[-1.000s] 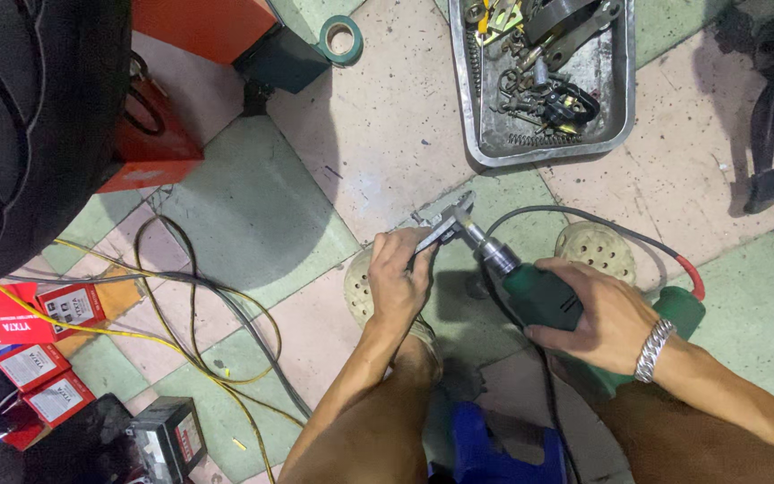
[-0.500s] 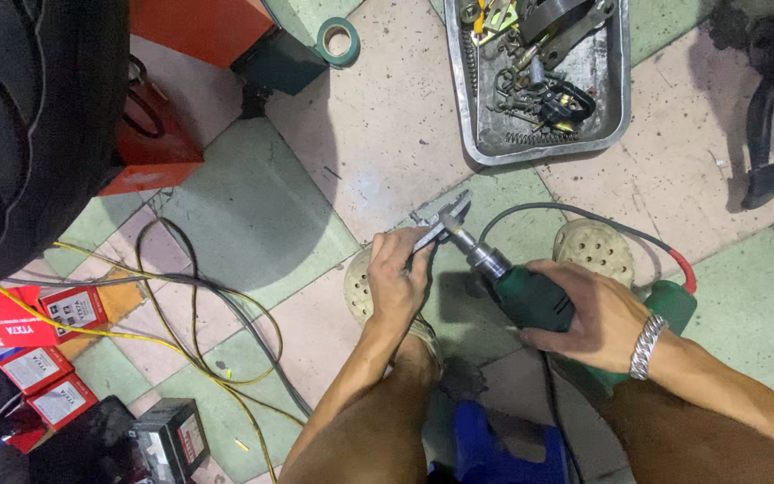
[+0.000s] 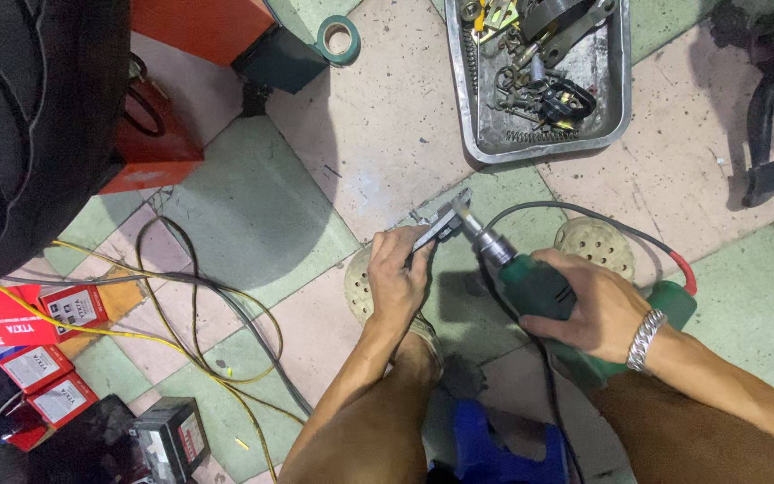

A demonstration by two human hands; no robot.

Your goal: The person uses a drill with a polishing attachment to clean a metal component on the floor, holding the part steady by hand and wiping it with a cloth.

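Observation:
My left hand (image 3: pixel 400 273) grips a small grey metal part (image 3: pixel 441 222) and holds it on the tiled floor. My right hand (image 3: pixel 589 305), with a metal bracelet on the wrist, is closed around a green electric drill (image 3: pixel 539 287). The drill's tip touches the metal part's upper end. A black and red cord (image 3: pixel 620 235) loops from the drill's rear. Two round perforated pads lie on the floor, one under my left hand (image 3: pixel 358 285), one beyond the drill (image 3: pixel 595 246).
A metal tray (image 3: pixel 602 134) with several small parts sits at the top. A black tyre (image 3: pixel 29 116) and a red stand (image 3: pixel 159 143) are at left. Tape roll (image 3: pixel 338 38), yellow and grey cables (image 3: pixel 181 305), red boxes (image 3: pixel 38 323), a battery (image 3: pixel 167 439) and blue stool (image 3: pixel 503 448) lie around.
Both hands, the metal part and the drill hold almost the same position. The drill tip stays against the part.

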